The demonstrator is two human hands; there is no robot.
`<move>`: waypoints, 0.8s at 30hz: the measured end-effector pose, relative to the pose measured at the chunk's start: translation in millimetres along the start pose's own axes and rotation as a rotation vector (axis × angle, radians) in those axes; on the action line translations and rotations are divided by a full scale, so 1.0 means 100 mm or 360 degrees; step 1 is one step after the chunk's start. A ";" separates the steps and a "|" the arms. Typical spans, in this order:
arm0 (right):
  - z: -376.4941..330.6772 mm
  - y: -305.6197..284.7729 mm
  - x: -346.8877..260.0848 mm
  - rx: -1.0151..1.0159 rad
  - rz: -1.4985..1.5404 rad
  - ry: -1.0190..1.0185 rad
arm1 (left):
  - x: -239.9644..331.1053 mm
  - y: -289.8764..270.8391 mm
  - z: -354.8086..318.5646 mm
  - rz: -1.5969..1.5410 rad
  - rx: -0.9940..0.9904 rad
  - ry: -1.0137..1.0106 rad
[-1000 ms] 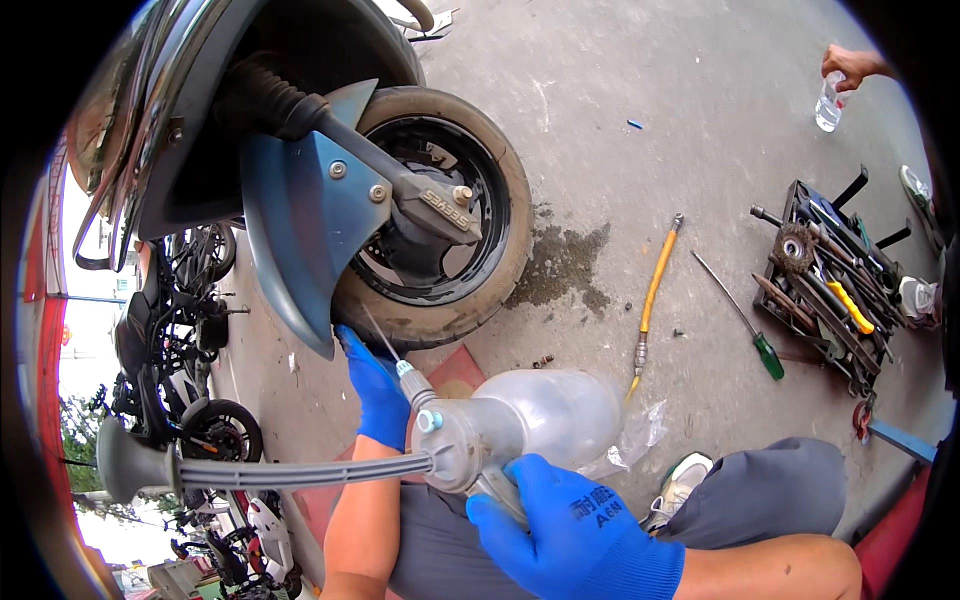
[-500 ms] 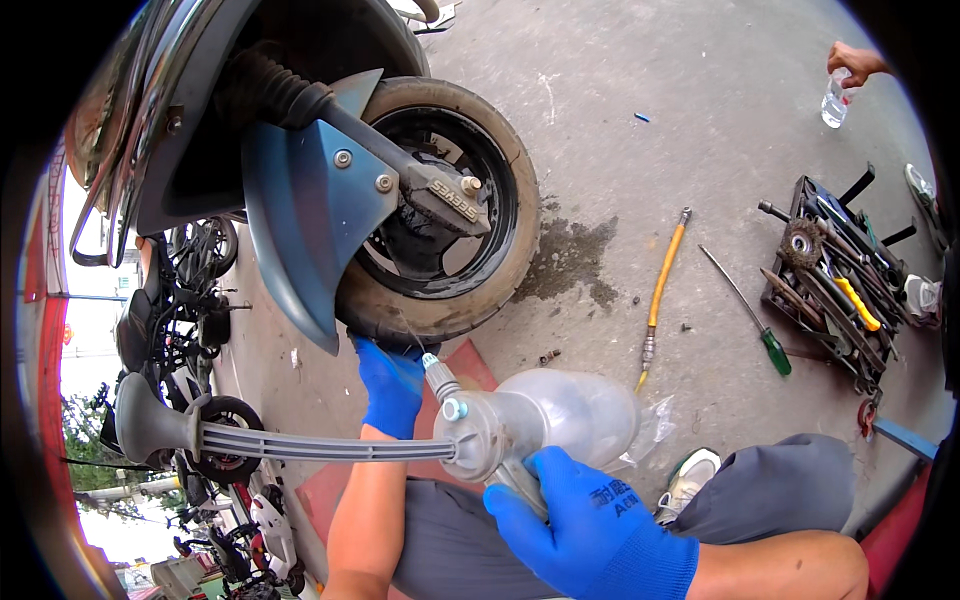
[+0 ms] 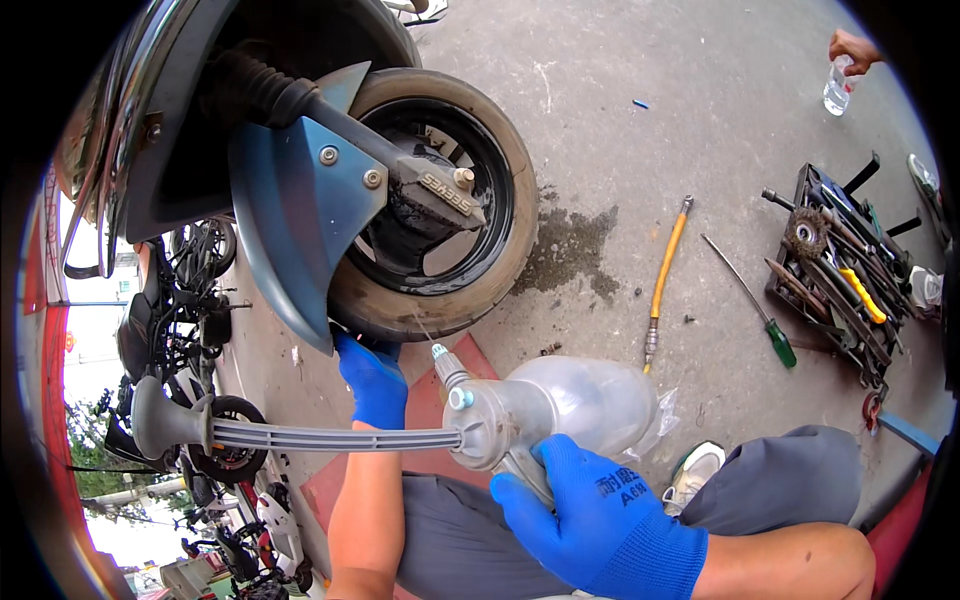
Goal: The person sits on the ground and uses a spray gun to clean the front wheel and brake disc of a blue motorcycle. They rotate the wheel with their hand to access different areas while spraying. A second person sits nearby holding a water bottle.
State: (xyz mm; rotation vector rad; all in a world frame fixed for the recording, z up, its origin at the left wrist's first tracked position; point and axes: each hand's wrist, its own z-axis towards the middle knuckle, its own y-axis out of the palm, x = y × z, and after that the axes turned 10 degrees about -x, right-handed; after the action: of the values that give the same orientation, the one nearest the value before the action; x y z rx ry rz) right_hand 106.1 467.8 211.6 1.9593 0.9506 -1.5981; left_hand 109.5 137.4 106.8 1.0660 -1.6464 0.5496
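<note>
While the left hand [image 3: 373, 378] reaches closed under the scooter tyre [image 3: 440, 205] (its grasp is hidden), the right hand [image 3: 590, 510] wraps the pump sprayer [image 3: 560, 410] above the lap; aiming its nozzle steadily at the tread should serve best.

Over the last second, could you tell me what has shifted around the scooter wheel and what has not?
Little changed. The view drifted slightly, so the scooter wheel sits a bit higher in the picture. The right hand kept its grip on the clear pump sprayer bottle, nozzle still aimed at the tyre. The gloved left hand stayed low against the wheel. The yellow hose, green screwdriver and tool tray lie unmoved.
</note>
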 end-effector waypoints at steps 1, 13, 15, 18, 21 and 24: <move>0.01 -0.01 -0.01 -0.0013 0.0002 0.0012 | -0.02 0.00 0.00 -0.0002 -0.0079 0.0013; 0.07 -0.22 -0.23 -0.0291 0.0131 0.0177 | -0.09 0.01 -0.01 -0.0187 -0.0323 -0.0294; 0.07 -0.22 -0.22 -0.0286 0.0142 0.0175 | -0.05 0.07 -0.02 -0.0113 -0.0272 -0.0276; 0.08 -0.22 -0.20 -0.0280 0.0120 0.0203 | 0.07 0.20 -0.12 -0.0011 -0.0137 -0.0286; 0.07 -0.18 -0.16 -0.0277 0.0094 0.0221 | 0.07 0.07 -0.05 0.0188 -0.0177 -0.0061; 0.08 -0.16 -0.11 -0.0301 0.0071 0.0133 | 0.06 -0.01 0.00 0.0131 -0.0017 0.0074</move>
State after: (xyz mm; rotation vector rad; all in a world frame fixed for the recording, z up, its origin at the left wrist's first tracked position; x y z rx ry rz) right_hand 88.1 470.2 221.3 1.9146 1.0429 -1.3584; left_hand 109.9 135.1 111.9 0.9740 -1.6561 0.6148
